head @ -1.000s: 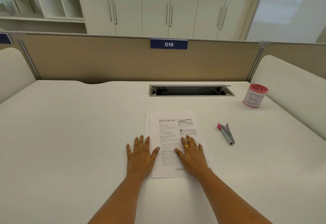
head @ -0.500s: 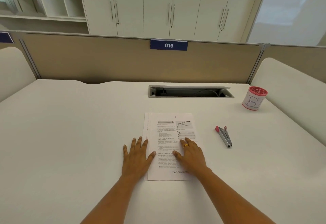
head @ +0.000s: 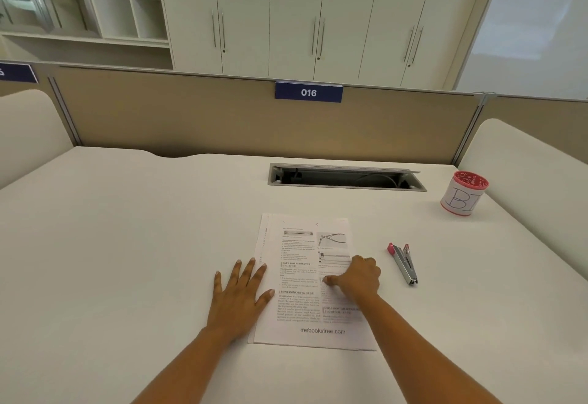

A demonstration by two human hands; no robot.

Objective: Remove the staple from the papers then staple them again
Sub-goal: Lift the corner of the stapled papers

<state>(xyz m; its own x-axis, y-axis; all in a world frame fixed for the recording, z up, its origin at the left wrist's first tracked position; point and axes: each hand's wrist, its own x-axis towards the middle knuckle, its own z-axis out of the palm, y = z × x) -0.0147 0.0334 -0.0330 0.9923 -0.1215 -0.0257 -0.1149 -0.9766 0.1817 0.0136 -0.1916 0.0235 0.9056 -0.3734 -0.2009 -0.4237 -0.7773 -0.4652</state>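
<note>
rightward, red-rimmed cup (head: 462,201) beyond stapler (head: 403,264), contents unclear, desk slot (head: 273,175) holding cable (head: 378,177)

Lying flat and face up on the table (head: 127,244): white papers (head: 299,276), printed in black with small figures, "mebooksfree.com" along the near edge, lower sheets peeking out on the left. Resting to the right, apart from the sheets: a slim silver stapler (head: 403,263), pink at the far end, angled near-right.
</note>
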